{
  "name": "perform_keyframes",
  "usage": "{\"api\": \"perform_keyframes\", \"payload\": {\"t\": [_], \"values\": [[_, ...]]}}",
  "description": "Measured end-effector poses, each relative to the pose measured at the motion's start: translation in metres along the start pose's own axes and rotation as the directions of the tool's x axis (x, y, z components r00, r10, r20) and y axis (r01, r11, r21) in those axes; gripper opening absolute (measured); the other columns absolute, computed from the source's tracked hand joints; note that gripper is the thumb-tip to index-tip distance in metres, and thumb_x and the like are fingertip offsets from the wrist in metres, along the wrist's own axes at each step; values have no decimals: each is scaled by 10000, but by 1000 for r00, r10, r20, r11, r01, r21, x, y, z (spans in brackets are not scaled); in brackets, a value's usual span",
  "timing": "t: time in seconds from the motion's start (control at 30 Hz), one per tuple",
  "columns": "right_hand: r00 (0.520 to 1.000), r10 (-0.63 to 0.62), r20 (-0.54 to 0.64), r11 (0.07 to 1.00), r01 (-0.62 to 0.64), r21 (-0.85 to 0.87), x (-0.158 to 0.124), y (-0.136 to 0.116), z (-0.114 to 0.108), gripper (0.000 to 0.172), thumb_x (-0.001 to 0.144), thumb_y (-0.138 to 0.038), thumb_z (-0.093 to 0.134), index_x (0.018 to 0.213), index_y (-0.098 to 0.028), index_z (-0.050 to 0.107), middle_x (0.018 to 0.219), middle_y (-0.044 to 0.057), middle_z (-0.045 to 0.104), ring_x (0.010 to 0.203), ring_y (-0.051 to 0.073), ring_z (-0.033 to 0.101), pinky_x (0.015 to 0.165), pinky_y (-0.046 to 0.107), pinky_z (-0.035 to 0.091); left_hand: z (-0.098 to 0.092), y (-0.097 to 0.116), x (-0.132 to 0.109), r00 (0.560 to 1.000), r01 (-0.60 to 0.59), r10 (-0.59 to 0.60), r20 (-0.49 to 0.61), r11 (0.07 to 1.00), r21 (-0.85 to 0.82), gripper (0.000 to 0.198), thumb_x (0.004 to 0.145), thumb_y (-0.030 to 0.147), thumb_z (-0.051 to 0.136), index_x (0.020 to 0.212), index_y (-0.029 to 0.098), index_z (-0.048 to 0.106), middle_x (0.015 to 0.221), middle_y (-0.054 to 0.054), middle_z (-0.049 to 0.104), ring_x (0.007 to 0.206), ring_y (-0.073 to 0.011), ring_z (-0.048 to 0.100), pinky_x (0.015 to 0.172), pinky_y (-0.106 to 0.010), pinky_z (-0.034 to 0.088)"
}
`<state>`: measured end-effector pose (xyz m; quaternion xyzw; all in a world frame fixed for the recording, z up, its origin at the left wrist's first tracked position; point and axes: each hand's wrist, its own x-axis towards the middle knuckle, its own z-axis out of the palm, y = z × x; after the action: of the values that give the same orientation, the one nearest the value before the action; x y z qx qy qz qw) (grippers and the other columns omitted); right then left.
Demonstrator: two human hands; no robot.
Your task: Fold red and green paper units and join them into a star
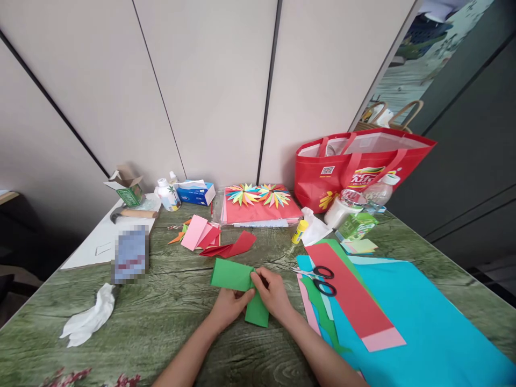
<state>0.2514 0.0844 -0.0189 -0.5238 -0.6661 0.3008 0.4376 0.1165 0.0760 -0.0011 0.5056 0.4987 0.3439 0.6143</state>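
A folded strip of green paper (231,275) is between my hands above the table, bent at a corner so that one arm points left and the other points down toward me. My left hand (230,307) is closed on it from below, near the bend. From the right, my right hand (272,290) pinches the same paper at the bend. Just beyond the paper lies a folded red paper strip (234,246). Scissors with black handles (324,279) rest on coloured sheets to the right of my right hand.
A blue sheet (419,306) and a red strip (355,295) cover the right side. A yellow glue stick (299,231), paper stars (244,194), a tissue box (196,192) and a red bag (318,185) stand or lie farther back. At left are a crumpled tissue (91,316) and a hammer-like tool (135,213).
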Motion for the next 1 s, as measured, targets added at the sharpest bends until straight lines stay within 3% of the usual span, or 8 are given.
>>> {"api": "perform_keyframes", "payload": {"t": [0.2,0.27,0.33,0.43,0.57,0.7,0.87,1.0], "values": [[998,43,40,995,-46,84,3,2,-2,312,866,-377,390,622,-193,454,549,-39,441,509,109,410,473,216,307,-10,4,3,994,43,-43,98,999,-1,274,528,326,748,658,155,577,541,13,579,439,-127,497,454,-260,423],[995,49,85,992,-58,111,5,2,-4,328,860,-383,401,595,-194,438,534,-46,415,500,104,393,465,213,306,-19,12,3,995,-81,82,58,996,-24,336,508,279,769,781,155,617,709,-24,638,612,-164,575,587,-288,474],[989,46,143,990,-65,129,5,0,-6,349,850,-396,419,567,-192,427,522,-50,406,492,100,395,457,208,307,-29,23,1,965,-263,262,30,965,18,542,464,221,803,970,192,610,1013,-67,626,947,-217,559,828,-334,439],[942,108,317,944,-197,265,3,-7,-9,327,833,-434,443,614,-193,469,520,-48,465,469,105,469,424,200,337,-40,35,-4,927,-356,342,156,931,74,513,504,224,795,985,218,618,1197,-103,543,1065,-254,512,857,-356,431],[806,184,562,802,-454,388,1,-15,-15,297,794,-466,499,699,-187,530,569,-33,565,447,121,559,364,187,358,-46,42,-10,896,-284,245,371,957,55,174,658,308,696,771,182,661,1010,-115,641,858,-238,615,672,-308,491],[813,160,560,845,-406,347,1,-16,-18,278,764,-407,557,609,-176,555,540,-36,570,442,104,552,336,162,318,-48,42,-10,832,-323,233,503,941,99,220,763,357,585,796,181,713,886,-124,681,820,-236,630,722,-319,476],[767,178,616,777,-494,391,-2,-16,-14,270,762,-432,553,666,-180,563,542,-34,605,427,112,570,362,179,378,-48,35,-6,869,-264,178,462,956,128,213,701,372,649,730,173,721,754,-101,680,654,-201,634,579,-280,493],[777,215,591,732,-529,430,-2,-20,-11,321,743,-496,550,691,-182,513,545,-29,613,436,122,584,397,197,417,-43,33,-4,912,-295,250,326,951,97,149,609,294,736,641,155,691,693,-71,679,654,-193,622,630,-291,489]]}}
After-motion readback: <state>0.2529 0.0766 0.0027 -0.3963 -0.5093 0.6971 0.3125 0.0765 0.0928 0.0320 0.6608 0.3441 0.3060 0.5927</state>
